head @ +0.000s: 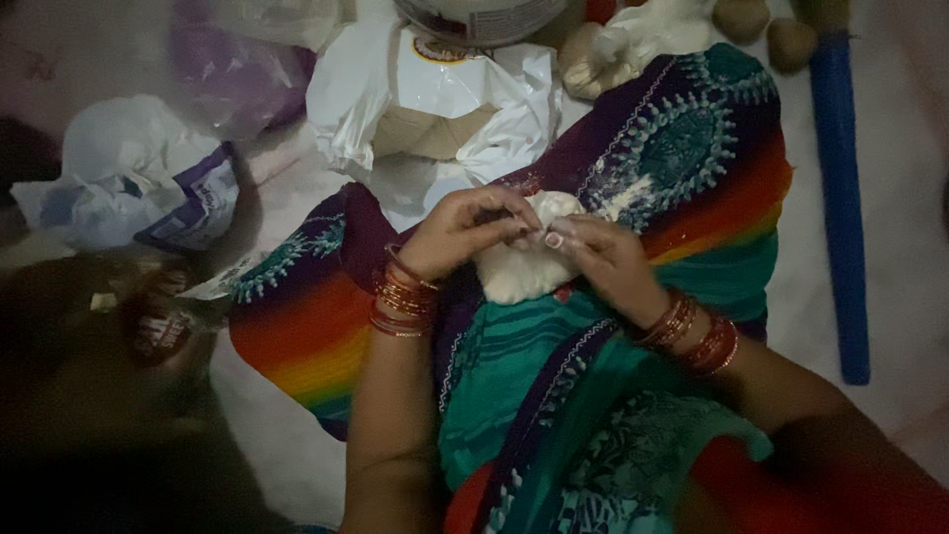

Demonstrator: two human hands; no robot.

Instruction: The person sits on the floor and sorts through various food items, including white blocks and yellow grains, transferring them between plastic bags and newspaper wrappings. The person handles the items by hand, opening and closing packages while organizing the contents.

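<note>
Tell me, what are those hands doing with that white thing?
A person sitting on the floor holds a small white bag in their lap. The left hand and right hand pinch at its top together, working on the opening. The lap is covered in colourful cloth. More plastic bags lie on the floor ahead, and a blue stick lies beside.

The scene is looking dim overall, with soft light falling mostly on the upper middle, where the white plastic bag is glaring pale and losing detail. The lower left corner is sinking into near-black shadow, and the bottom edge is darkening too. Everything is appearing slightly soft and grainy; the hands and the white lump between them are showing blurred outlines. The blue pole at the right is reading clearly against the pale floor.
</note>
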